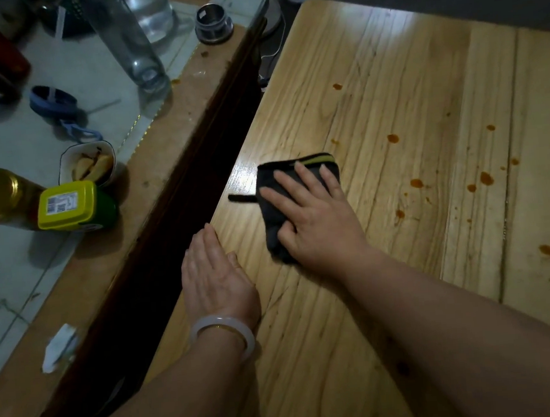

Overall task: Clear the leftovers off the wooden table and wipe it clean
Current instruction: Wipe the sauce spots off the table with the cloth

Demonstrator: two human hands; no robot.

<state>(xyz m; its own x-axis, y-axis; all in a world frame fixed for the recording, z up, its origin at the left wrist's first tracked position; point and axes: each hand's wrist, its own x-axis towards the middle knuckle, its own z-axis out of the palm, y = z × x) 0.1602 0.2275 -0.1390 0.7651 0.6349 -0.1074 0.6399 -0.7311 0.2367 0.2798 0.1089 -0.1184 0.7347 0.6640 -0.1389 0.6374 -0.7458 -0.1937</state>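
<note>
1. Tabletop point(388, 77): pale wood planks, pretty glossy, with a wet-looking sheen just beside the cloth. My guess is we're in the wiping part of the job now.
2. Right hand point(314, 218): fingers spread flat on top of the cloth and pressing down. The thumb is tucked over its near edge, so the grip is holding the cloth.
3. Left hand point(216, 272): lying flat on the tabletop's left edge, fingers straight, grip holding nothing. Looks like it's just bracing.
4. Cloth point(272, 228): dark grey with a yellow-green trim and a little loop sticking out left. It sits near the tabletop's left edge, under the right hand. It's probably soft, light and floppy, so it'll likely bunch up. I'd keep the palm on the middle and the thumb on the edge.
5. Orange spots point(486, 178): scattered to the right, well apart from the cloth, not yet wiped. Can't tell if they're dried on.
</note>
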